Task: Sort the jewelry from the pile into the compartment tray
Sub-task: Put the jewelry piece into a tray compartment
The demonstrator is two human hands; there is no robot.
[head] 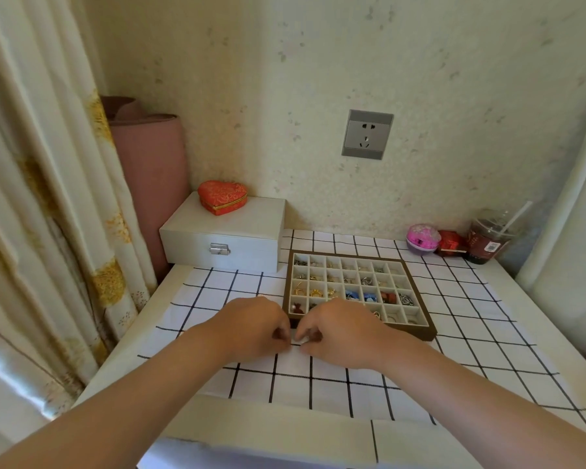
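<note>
The brown compartment tray (430, 328) lies on the checked cloth, with rings, chains and coloured pieces in many of its white cells. My left hand (251, 324) and my right hand (342, 330) meet just in front of the tray's near left corner, low over the cloth. Both hands have their fingertips pinched together on a small pale jewelry piece (300, 340) between them. It is too small to tell what kind of piece it is. My right hand hides part of the tray's front row. No loose pile is in sight.
A white jewelry box (224, 242) with a red heart-shaped box (222, 197) on top stands at the back left. A pink ball-shaped case (423, 239), a small red box (451, 243) and a plastic drink cup (487, 240) stand at the back right. Curtains hang on the left.
</note>
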